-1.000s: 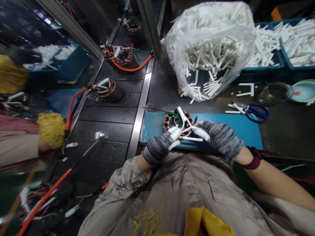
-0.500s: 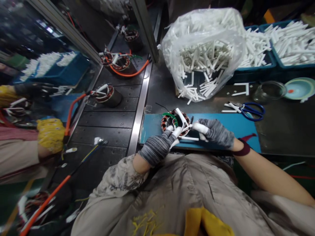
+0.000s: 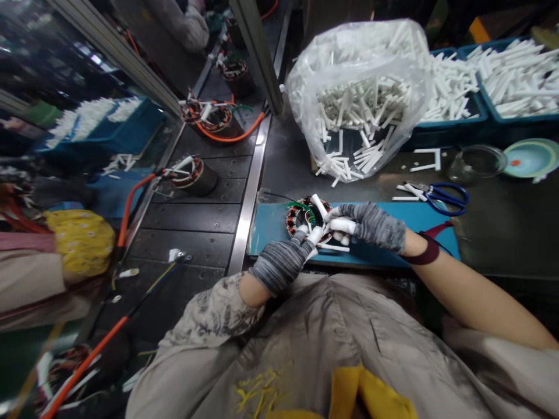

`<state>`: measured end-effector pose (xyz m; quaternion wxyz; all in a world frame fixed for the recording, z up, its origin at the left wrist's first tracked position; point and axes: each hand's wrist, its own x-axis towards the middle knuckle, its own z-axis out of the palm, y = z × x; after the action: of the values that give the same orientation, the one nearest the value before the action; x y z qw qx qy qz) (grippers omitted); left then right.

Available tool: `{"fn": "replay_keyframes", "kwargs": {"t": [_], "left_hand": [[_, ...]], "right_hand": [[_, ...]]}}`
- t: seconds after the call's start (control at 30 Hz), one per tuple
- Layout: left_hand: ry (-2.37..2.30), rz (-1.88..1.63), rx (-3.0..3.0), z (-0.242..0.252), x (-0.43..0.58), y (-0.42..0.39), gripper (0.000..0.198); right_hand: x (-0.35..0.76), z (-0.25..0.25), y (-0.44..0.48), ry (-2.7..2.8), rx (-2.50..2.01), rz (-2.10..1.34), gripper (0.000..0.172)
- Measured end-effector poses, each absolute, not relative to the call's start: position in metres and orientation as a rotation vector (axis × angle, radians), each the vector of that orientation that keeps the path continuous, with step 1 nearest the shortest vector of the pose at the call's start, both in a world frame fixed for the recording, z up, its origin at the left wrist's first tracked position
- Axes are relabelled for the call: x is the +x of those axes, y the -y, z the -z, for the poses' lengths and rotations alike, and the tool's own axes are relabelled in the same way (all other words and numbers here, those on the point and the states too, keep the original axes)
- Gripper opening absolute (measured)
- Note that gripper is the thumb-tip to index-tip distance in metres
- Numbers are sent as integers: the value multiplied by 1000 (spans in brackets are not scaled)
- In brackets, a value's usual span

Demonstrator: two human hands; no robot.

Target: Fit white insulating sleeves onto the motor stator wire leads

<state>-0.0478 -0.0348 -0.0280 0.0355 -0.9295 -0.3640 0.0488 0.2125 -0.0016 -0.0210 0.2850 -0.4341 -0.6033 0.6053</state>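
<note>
My left hand [image 3: 282, 262] and right hand [image 3: 370, 224] are pinching white sleeving [image 3: 324, 228] on the wound stator [image 3: 292, 221], sitting about 12 o'clock on the blue mat [image 3: 419, 233]. From it, scissors [image 3: 430, 196] are lying near 2:30, tube bag [image 3: 362, 70] standing at 1.

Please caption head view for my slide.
Gloved left hand and right hand at a coil ring on a blue mat.
</note>
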Motion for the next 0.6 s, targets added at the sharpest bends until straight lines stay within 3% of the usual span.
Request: {"fn": "replay_keyframes", "kwargs": {"t": [0.17,0.33,0.43,0.6], "left_hand": [[1273,-101,-2835,17,-45,38,46],[1354,162,-2798,21,-50,29,53],[1362,190,-2848,29,-49,18,58],[1230,415,-2915,46,-57,4,41]], "right_hand": [[217,24,6,1648,-1198,-1511,42],[253,49,39,1140,-1404,-1109,52],[261,71,67,1181,-1480,-1256,57],[253,108,82,1256,-1566,-1109,50]]}}
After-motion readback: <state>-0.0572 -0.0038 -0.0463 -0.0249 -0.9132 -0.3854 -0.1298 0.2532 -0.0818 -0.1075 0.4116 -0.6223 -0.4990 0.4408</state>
